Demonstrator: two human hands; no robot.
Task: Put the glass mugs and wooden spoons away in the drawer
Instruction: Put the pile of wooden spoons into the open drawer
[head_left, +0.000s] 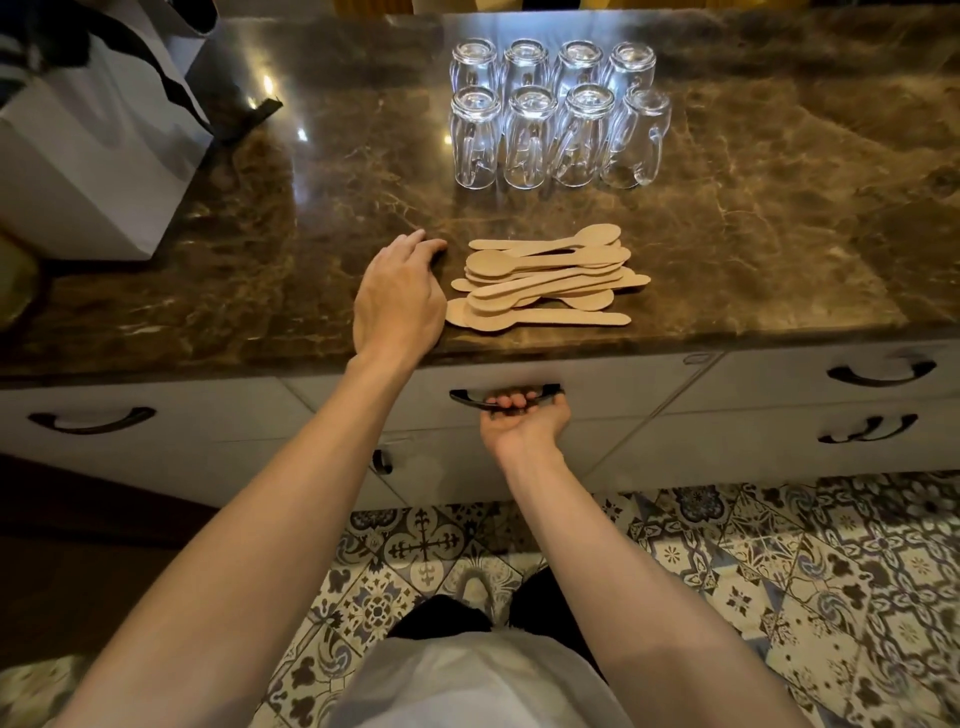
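Right hand (524, 423): fingers gripped the black curved drawer handle (464, 397), directly below the pile of pale wooden spoons (545, 280); left hand (400, 299) lay slack-fingered just left of it.

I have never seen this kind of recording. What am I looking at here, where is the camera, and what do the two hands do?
There is no machine here. A person wears one wide-angle camera on the head, looking forward and down, so the view is their own. On the marble counter stand eight glass mugs in two rows, apparently upside down. Nearer lies a pile of wooden spoons. The left hand rests open on the counter, just left of the spoons, holding nothing. The right hand curls its fingers round the black handle of the drawer below the counter. The drawer looks closed. A white bag stands at the far left.
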